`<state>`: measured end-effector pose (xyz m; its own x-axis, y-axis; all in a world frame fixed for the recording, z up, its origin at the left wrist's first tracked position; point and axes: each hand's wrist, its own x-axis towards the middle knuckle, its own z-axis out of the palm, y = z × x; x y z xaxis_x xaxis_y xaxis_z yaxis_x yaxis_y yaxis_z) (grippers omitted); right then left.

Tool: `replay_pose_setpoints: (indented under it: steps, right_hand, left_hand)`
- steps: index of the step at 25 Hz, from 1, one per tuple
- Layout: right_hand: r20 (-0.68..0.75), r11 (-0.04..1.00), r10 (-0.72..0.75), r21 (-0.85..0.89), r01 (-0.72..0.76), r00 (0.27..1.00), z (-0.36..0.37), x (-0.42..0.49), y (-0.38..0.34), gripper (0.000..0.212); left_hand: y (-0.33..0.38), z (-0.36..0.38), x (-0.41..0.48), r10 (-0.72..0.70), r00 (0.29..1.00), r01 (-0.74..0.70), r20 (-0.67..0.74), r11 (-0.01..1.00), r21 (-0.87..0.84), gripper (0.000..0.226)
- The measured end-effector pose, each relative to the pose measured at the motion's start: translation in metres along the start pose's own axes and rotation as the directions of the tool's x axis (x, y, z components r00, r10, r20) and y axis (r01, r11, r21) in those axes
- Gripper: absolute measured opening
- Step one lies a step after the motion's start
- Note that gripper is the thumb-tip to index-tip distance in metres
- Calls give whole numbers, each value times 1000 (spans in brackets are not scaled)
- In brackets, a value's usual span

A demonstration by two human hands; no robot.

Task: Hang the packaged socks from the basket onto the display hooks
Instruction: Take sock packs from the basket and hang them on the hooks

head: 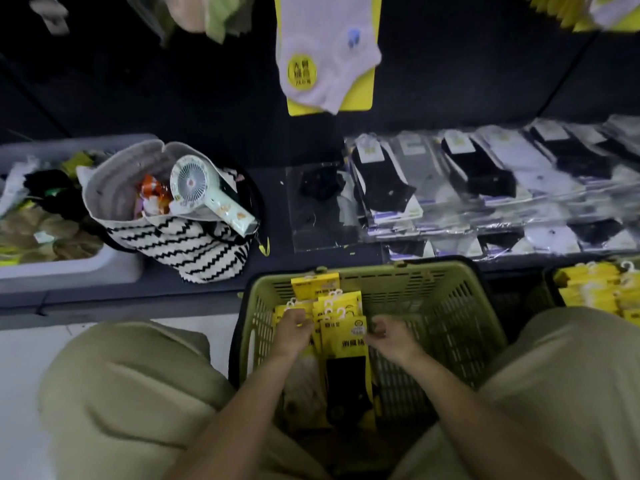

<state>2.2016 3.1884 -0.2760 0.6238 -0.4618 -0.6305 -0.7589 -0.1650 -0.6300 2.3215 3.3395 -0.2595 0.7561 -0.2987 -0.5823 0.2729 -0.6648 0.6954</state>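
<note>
Both hands are down in the olive-green slotted plastic basket [433, 299], sorting the yellow-carded sock packs with white plastic hooks [332, 313], which stand fanned at the basket's left side.

Left hand [292, 332]: fingers curled shut around the tops of several packs at the left of the fan. Right hand [389, 336]: fingers bent in against the right edge of the front pack with black socks [346, 362]. It looks like a pinch, but actual contact is hard to confirm from this angle.

No pack is lifted clear yet. One white sock pair on a yellow card [325, 53] already hangs above on the dark display wall. The hook holding it isn't visible.

Risks from here, as I read it:
- The white hooks overlap in the fan, so pulling one pack likely drags its neighbours out and drops them.
- The left hand holds a bunch, not a single pack. A loose grip lets the stack slump flat into the basket.
- The display is dim and high above the basket, so the hook hole could easily miss its peg on the reach up.
- The zigzag-striped black-and-white tote bag [194, 247] and the pale handheld fan [204, 192] sit just left of the basket, and a wide arm swing could knock them.
</note>
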Motion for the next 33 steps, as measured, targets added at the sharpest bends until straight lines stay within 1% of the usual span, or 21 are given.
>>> replay_pose_setpoints:
  steps: [2, 3, 5, 7, 8, 9, 12, 14, 15, 17, 19, 21, 22, 23, 24, 26, 27, 29, 31, 33]
  right_hand:
    - [21, 999, 32, 43, -33, 999, 17, 11, 9, 63]
    - [18, 997, 45, 56, -46, 999, 24, 16, 13, 70]
    - [-4, 997, 50, 64, -49, 999, 31, 29, 16, 87]
    - [18, 993, 61, 104, -62, 998, 33, 43, 12, 109]
    - [42, 990, 66, 118, -71, 997, 34, 52, 10, 117]
    - [64, 989, 67, 126, -74, 996, 34, 60, 7, 119]
    - [81, 987, 87, 125, -97, 993, 30, 75, 1, 111]
    - [92, 987, 109, 104, -119, 990, 26, 77, 2, 98]
    - [121, 989, 101, 97, -113, 988, 25, 74, 4, 91]
    - [179, 987, 69, 133, -94, 981, 27, 66, 12, 85]
    - [187, 979, 40, 188, -76, 981, 28, 55, 18, 81]
    - [176, 971, -9, 237, -34, 984, 24, 46, 20, 73]
    - [162, 963, -27, 269, -18, 986, 19, 43, 19, 70]
    - [140, 952, -46, 306, 1, 989, 13, 40, 17, 68]
    - [120, 939, -75, 342, 29, 990, 5, 37, 15, 66]
    - [111, 911, -164, 399, 107, 980, -7, 33, 9, 62]
    - [118, 902, -201, 409, 137, 972, -10, 31, 7, 61]
    - [120, 908, -218, 389, 156, 969, -11, 26, 9, 65]
    - [61, 911, -186, 384, 149, 981, -6, 22, 15, 72]
    - [4, 903, -175, 399, 159, 985, -2, 23, 22, 79]
  left_hand:
    - [-19, 13, 5, -64, 998, 63, 29, 998, 29, 19]
    - [-28, 18, 7, -82, 996, 81, 29, 996, 35, 15]
    - [-39, 25, 14, -90, 995, 90, 37, 996, 14, 23]
    - [-42, 26, 18, -99, 994, 99, 36, 995, -4, 36]
    - [-43, 27, 23, -108, 994, 109, 34, 994, -13, 38]
    - [-45, 28, 27, -113, 993, 114, 44, 993, -23, 39]
    - [-49, 31, 36, -112, 990, 116, 88, 993, -32, 37]
    - [-48, 35, 38, -116, 986, 118, 118, 993, -9, 40]
    - [-48, 38, 38, -111, 985, 113, 133, 994, -6, 40]
    - [-46, 45, 34, -116, 981, 122, 155, 992, -26, 42]
    - [-43, 48, 30, -133, 983, 140, 130, 989, -45, 48]
    - [-40, 47, 27, -128, 986, 135, 102, 989, -56, 62]
    - [-37, 47, 26, -103, 989, 108, 109, 993, -45, 70]
    - [-33, 47, 23, -51, 991, 54, 122, 998, -19, 77]
    - [-30, 48, 21, 18, 990, -20, 140, 1000, 8, 79]
    - [-23, 51, 17, 173, 972, -168, 156, 985, -43, 70]
    - [-21, 51, 15, 208, 965, -197, 159, 977, -85, 68]
    - [-20, 51, 12, 223, 955, -206, 194, 973, -102, 71]
    - [-22, 54, 12, 251, 933, -247, 256, 968, -48, 73]
    - [-21, 58, 13, 283, 914, -294, 290, 956, -6, 71]
